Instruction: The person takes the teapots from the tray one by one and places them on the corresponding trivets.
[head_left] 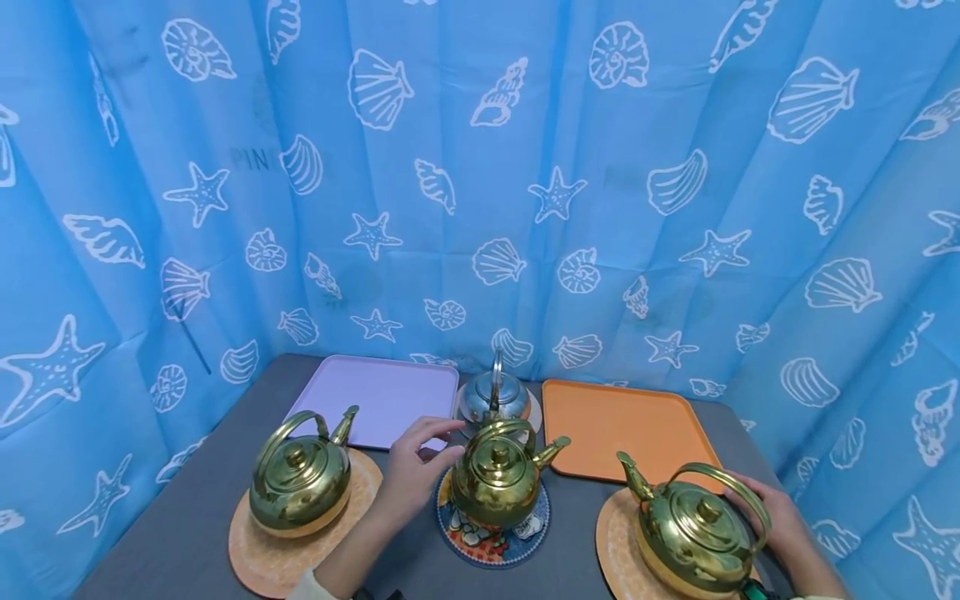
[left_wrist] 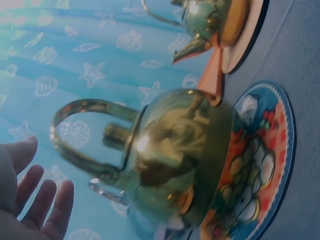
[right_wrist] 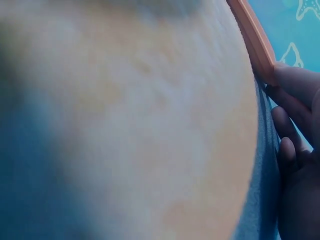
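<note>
My left hand [head_left: 420,467], fingers apart and holding nothing, hovers just left of the middle brass teapot [head_left: 495,492]. In the left wrist view its fingertips [left_wrist: 62,192] point toward that teapot's arched handle [left_wrist: 75,145]. The teapot stands upright on a round patterned mat [head_left: 517,548]. On the right, my right hand [head_left: 768,508] is behind the handle of another brass teapot [head_left: 697,533], which partly hides it. The right wrist view shows loosely bent fingers [right_wrist: 297,82] overlapping the corner of the orange tray [head_left: 622,429], beside the round tan mat [right_wrist: 200,130].
A third brass teapot [head_left: 300,487] stands on a round tan mat [head_left: 251,554] at the left. Behind are a purple tray [head_left: 382,396] and a silver teapot [head_left: 510,396], partly hidden by the middle one. A blue shell-print curtain [head_left: 480,200] hangs behind the grey table [head_left: 195,517].
</note>
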